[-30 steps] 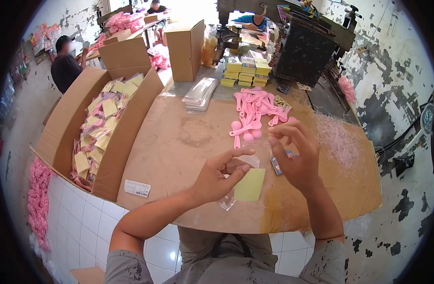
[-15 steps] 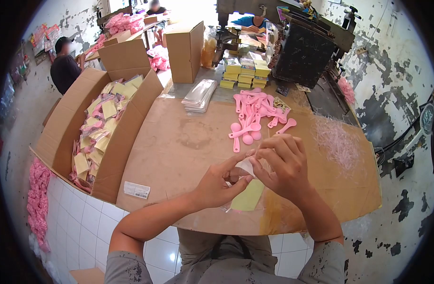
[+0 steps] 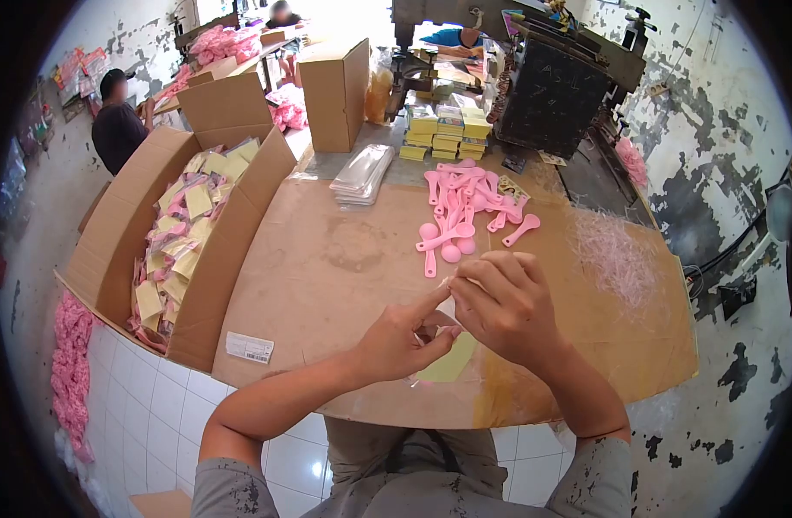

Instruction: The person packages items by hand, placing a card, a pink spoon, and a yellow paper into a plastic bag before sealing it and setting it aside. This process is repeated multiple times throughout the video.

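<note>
My left hand (image 3: 402, 342) pinches the edge of a clear plastic bag near the table's front edge. A pale yellow card (image 3: 448, 361) shows at the bag's lower part, below my fingers. My right hand (image 3: 508, 312) is closed, its thumb and fingertips pinched together at the top of the bag, close to my left index fingertip. What exactly lies between the right fingertips is too small to make out. Beyond my hands lies a heap of pink plastic spoons (image 3: 452, 230). A stack of clear plastic bags (image 3: 362, 175) rests farther back, left of the spoons.
On the left, an open cardboard box (image 3: 232, 235) holds many packed bags with yellow cards. Stacks of small yellow cards (image 3: 448, 129) stand at the back beside a black machine (image 3: 547, 99). Thin plastic strips (image 3: 616, 259) lie at right. A person (image 3: 119, 125) stands beyond the box.
My right hand has shifted slightly left and its fingers have drawn together at the bag's top, nearer my left fingertips. My left hand has barely moved.
</note>
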